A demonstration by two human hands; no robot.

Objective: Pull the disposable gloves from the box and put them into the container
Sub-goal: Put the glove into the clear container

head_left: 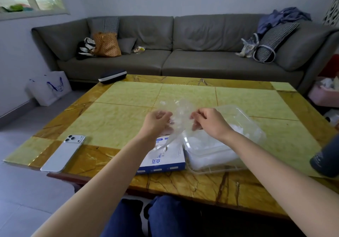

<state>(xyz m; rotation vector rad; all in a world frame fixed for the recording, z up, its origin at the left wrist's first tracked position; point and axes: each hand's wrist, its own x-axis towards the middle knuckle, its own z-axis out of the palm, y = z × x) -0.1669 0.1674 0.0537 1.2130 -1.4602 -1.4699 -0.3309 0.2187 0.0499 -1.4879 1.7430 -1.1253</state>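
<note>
**Clear glove stretched between two hands**

Head view: The left hand and right hand each pinched a transparent disposable glove with curled fingers, holding it above the table. Its tail trailed down to the blue-and-white box, which sat just beside the clear container holding a white pile of gloves. A phone lay to the left.
</note>
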